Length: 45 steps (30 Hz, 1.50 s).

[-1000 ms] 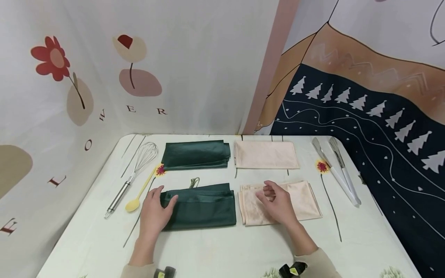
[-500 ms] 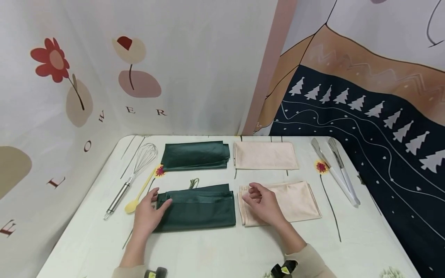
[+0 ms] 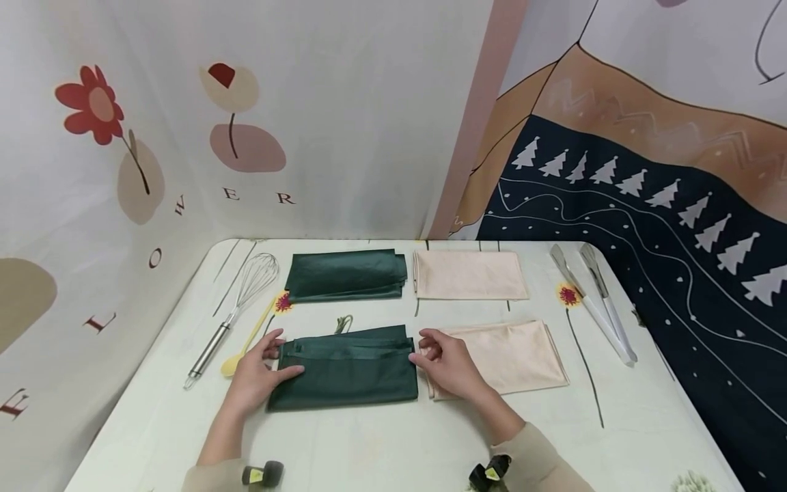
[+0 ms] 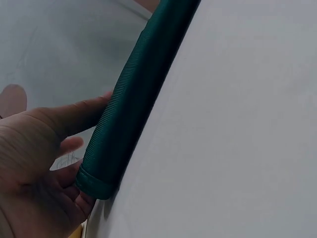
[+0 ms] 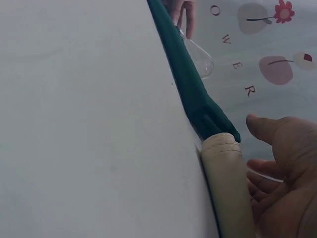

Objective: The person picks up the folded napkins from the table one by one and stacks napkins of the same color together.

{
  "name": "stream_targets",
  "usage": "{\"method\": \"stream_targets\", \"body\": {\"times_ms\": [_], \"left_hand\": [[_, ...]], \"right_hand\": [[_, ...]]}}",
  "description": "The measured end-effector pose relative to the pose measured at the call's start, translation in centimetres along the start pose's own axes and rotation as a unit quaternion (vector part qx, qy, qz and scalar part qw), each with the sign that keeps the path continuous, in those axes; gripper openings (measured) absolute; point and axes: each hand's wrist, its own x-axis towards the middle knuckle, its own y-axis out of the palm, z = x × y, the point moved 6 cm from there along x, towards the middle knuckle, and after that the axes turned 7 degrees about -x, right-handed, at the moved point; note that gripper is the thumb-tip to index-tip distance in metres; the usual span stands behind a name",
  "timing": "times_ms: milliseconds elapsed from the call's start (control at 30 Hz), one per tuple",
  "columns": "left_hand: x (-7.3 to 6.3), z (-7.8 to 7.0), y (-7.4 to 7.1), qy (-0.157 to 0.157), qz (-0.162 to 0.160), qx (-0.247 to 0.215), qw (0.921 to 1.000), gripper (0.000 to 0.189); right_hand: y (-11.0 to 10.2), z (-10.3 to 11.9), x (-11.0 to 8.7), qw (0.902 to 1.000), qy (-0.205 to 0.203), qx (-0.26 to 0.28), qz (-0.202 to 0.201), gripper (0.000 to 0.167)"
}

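A folded dark green cloth (image 3: 350, 376) lies flat at the front middle of the table. My left hand (image 3: 253, 376) holds its left edge, thumb on top and the other fingers beside and behind the end; in the left wrist view the thumb (image 4: 84, 113) rests against the fold. My right hand (image 3: 451, 362) hovers at the cloth's right end, thumb and fingers apart, overlapping a folded pale pink cloth (image 3: 522, 355). The right wrist view has this hand (image 5: 292, 173) beside the meeting ends of the pink cloth (image 5: 225, 183) and green cloth (image 5: 190, 89), gripping neither.
Behind lie another folded green cloth (image 3: 344, 275) and another pink one (image 3: 470, 275). A whisk (image 3: 230, 321) and a yellow spoon (image 3: 246, 345) are at left. Two white-handled utensils (image 3: 599, 311) lie at right. Printed curtains (image 3: 369, 137) rise behind the flower-patterned table (image 3: 369, 451).
My right hand has moved left from over the pink cloth to the green cloth's right end. The left hand has shifted slightly left, and the green cloth's left corner sits a little further left.
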Motion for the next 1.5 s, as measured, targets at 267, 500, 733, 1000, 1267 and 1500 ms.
{"method": "stream_targets", "body": {"times_ms": [267, 500, 733, 1000, 1267, 1500], "left_hand": [[0.6, -0.3, 0.4, -0.007, 0.034, 0.038, 0.9987, 0.052], [0.8, -0.8, 0.8, 0.005, 0.052, 0.028, 0.9982, 0.032], [0.5, -0.7, 1.0, -0.012, 0.046, -0.019, 0.9987, 0.03], [0.5, -0.4, 1.1, -0.018, 0.041, -0.059, 0.9973, 0.035], [0.4, -0.1, 0.8, -0.02, 0.033, -0.106, 0.9936, 0.049], [0.4, 0.3, 1.0, -0.048, 0.032, -0.129, 0.99, 0.063]], "right_hand": [[0.8, 0.2, 0.2, 0.9982, -0.016, -0.055, 0.019, 0.053], [1.0, 0.5, 0.5, 0.997, -0.025, -0.06, 0.042, 0.056], [1.6, 0.7, 0.7, 0.9958, -0.021, -0.044, 0.077, 0.059], [2.1, 0.2, 1.1, 0.9913, 0.05, 0.046, 0.113, 0.068], [3.1, -0.1, 1.3, 0.9719, 0.116, 0.139, 0.15, 0.062], [3.2, 0.2, 1.6, 0.9654, 0.118, 0.157, 0.172, 0.032]]}}
